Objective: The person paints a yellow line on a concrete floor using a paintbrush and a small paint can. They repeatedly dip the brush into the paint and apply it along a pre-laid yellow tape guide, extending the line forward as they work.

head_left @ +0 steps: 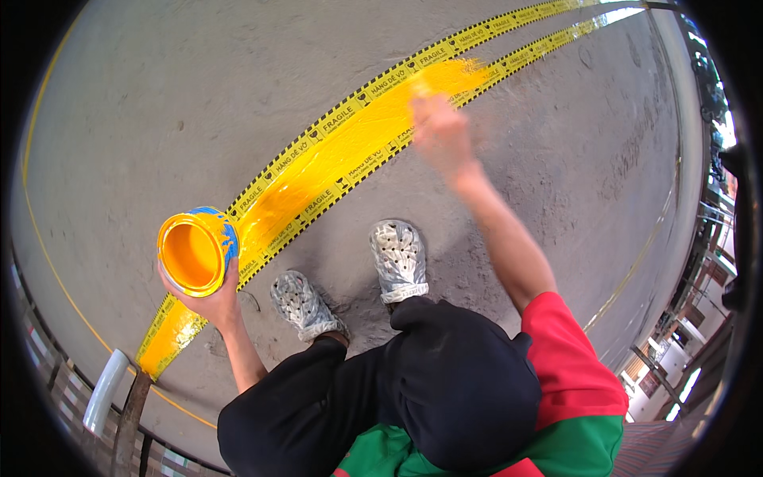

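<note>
Black knees (469,381), left hand (213,302) cupping can (230,242), mouth-end toward camera, right hand (445,137) gripping blurred brush (420,86)

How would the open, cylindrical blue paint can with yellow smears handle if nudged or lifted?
The can looks stiff: its rim stays round in the left hand. Yellow smears suggest slippery sides. The cylindrical body would probably roll if laid sideways.
</note>
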The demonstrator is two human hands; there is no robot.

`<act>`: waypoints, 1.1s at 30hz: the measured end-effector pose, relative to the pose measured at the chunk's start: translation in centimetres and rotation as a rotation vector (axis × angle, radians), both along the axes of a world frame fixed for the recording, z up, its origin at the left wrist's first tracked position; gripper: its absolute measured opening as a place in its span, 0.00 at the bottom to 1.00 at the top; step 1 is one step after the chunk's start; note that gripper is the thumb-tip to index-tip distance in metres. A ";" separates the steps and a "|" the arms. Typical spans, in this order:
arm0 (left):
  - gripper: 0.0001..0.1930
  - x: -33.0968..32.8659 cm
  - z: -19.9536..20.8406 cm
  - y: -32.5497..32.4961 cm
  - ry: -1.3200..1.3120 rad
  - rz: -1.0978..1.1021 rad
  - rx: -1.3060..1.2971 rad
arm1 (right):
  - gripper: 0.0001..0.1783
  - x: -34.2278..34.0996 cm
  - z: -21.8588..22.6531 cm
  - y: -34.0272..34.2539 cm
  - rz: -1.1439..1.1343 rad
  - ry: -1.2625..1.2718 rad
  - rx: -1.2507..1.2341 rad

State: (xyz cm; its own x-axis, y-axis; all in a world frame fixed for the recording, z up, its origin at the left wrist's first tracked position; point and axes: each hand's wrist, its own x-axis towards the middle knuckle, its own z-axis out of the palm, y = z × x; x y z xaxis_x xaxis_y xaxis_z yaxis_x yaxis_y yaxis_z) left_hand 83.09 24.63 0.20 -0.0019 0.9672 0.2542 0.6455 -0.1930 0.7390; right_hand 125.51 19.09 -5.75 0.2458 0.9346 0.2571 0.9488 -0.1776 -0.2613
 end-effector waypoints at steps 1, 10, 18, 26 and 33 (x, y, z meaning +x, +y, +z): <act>0.56 0.2 0.0 0.0 -0.012 -0.008 -0.001 | 0.08 -3.6 0.2 -1.0 0.101 0.069 0.006; 0.56 -0.1 0.5 0.1 0.007 -0.003 -0.006 | 0.11 5.5 0.9 -1.2 -0.309 0.911 0.076; 0.57 -0.1 0.0 -0.2 -0.063 -0.003 -0.016 | 0.09 9.9 1.0 -1.9 -0.230 0.124 0.203; 0.56 0.2 0.2 -0.1 -0.039 -0.022 -0.023 | 0.09 -5.9 1.0 -3.9 0.089 1.239 -0.202; 0.56 -1.0 0.2 -0.3 -0.016 0.018 -0.005 | 0.14 14.7 1.8 -1.1 -0.440 0.767 0.073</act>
State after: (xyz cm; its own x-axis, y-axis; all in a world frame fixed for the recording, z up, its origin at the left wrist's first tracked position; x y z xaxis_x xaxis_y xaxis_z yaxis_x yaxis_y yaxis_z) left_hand 82.09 24.29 0.45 -0.0229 0.9681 0.2493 0.6370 -0.1781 0.7500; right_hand 140.20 18.00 -4.00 0.7079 0.7028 -0.0704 0.3579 -0.4428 -0.8221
